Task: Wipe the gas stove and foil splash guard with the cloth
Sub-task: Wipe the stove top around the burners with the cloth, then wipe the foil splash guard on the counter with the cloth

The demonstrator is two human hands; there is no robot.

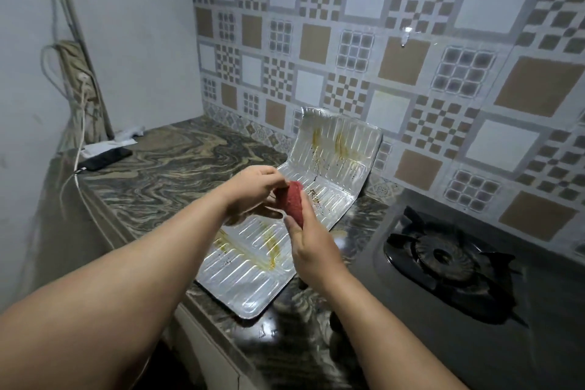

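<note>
A small red cloth (292, 203) is bunched up between both hands above the foil splash guard (253, 275). My right hand (311, 244) grips its lower end and my left hand (253, 191) pinches its upper end. The ribbed silver guard lies flat on the marbled counter, with its far panel (338, 144) bent up against the tiled wall; yellow and brown grease streaks mark it. The dark gas stove (449, 291) with its black burner and pan support (443, 255) sits to the right of the guard.
A black phone (106, 159) on a charging cable lies with white paper at the counter's far left corner. Cables and a power strip (79, 85) hang on the left wall. The counter's front edge (202, 323) runs diagonally below my arms.
</note>
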